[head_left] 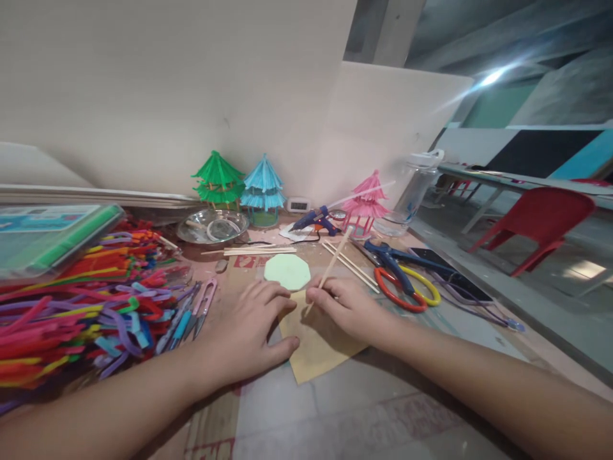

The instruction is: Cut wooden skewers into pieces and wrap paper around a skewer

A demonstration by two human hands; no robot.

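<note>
My right hand (342, 303) pinches a thin wooden stick (336, 257), tilted with its lower tip down at a tan square of paper or sandpaper (320, 351). Whether the tip touches the sheet I cannot tell. My left hand (261, 319) lies with its fingers spread at the sheet's left edge, its fingertips close to a pale green octagonal piece (287, 271). Several more sticks (261, 251) lie beyond that piece, and a few others (352, 265) rest to the right of it.
Pipe cleaners (96, 306) heap at the left beneath a plastic case (57, 236). Snips (205, 303) lie near my left wrist. Behind stand green (218, 179), blue (262, 188) and pink (366, 201) pagodas, a metal dish (191, 235) and a glue gun (318, 222). Scissors (400, 281), pliers and a phone (453, 275) lie right.
</note>
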